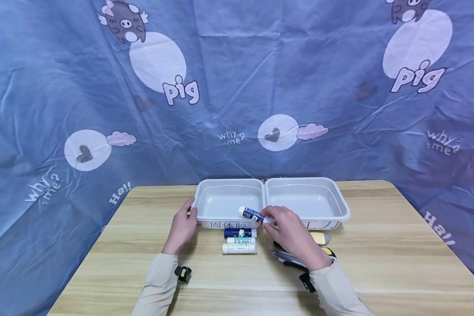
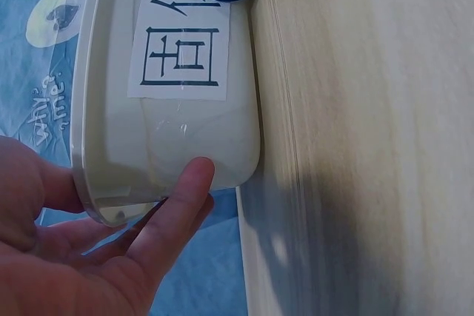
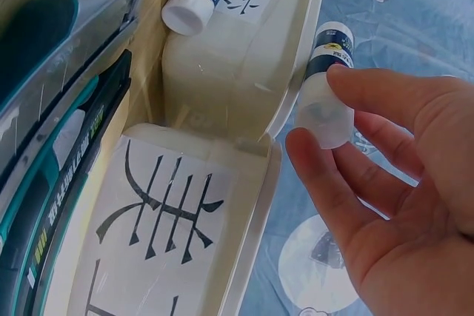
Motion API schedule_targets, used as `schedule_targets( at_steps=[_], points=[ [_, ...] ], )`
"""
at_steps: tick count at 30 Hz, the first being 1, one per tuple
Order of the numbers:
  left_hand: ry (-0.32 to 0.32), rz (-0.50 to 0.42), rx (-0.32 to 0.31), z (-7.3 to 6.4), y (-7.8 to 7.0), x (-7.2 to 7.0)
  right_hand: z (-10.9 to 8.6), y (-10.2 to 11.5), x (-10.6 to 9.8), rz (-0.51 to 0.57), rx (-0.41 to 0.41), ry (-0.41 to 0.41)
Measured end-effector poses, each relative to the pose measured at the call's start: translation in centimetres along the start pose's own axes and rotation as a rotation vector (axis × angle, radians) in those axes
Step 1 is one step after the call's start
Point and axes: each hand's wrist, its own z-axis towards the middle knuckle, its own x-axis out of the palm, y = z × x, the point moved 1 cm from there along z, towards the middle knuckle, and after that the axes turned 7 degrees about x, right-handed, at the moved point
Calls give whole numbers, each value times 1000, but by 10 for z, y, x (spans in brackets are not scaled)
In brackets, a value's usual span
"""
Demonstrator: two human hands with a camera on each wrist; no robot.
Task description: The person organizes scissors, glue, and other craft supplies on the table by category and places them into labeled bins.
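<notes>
My right hand (image 1: 290,230) pinches a glue stick (image 1: 253,214) by its translucent end, above the front rim of the left white plastic bin (image 1: 229,218). In the right wrist view the glue stick (image 3: 331,53) has a dark blue label and a white end. With thumb and fingers, my left hand (image 1: 184,224) grips that bin's left front corner. In the left wrist view a finger (image 2: 194,175) lies along the bin's front wall (image 2: 178,138). Several glue sticks (image 1: 239,249), blue or white, lie in a column before this bin.
A second white bin (image 1: 345,213) stands right of the first; both carry paper labels (image 3: 167,197) in Chinese characters. Several utility knives (image 1: 288,258) lie in front of it, partly hidden by my right arm. A blue patterned cloth (image 1: 237,87) hangs behind the wooden table (image 1: 399,254).
</notes>
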Motion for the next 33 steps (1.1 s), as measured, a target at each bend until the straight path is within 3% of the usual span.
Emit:
schedule_targets(
  at_steps=[33],
  points=[
    [4, 16, -2, 1, 1, 1, 3, -1, 3, 8, 5, -71]
  ],
)
